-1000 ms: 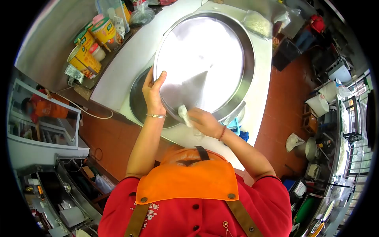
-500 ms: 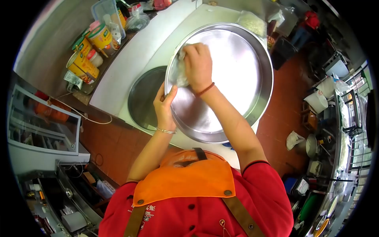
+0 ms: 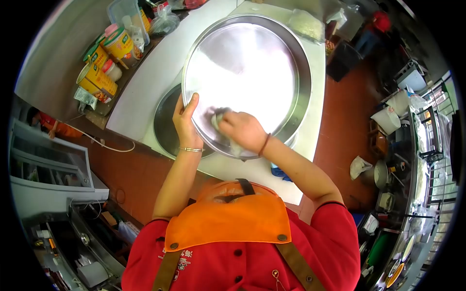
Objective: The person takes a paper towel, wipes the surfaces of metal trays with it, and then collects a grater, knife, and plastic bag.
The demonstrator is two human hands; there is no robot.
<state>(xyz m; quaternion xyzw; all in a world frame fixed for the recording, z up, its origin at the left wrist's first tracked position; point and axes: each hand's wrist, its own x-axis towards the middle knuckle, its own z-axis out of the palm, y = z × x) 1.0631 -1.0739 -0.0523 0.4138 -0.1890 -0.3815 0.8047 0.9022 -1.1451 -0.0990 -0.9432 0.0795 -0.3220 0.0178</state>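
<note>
The right hand (image 3: pixel 241 130), closed around a crumpled cloth (image 3: pixel 217 119), has swept back from the far inner side of the round steel tray (image 3: pixel 252 63) to its near rim, so the wiping now covers the lower edge. The left hand (image 3: pixel 186 123) keeps its grip on the rim, tray tilted over the white worktop (image 3: pixel 155 68).

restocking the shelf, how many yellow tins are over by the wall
3 that show: one yellow tin lowest and nearest the person, a second just above it, and a green-lidded one nearest the clear container. More may sit hidden behind.
</note>
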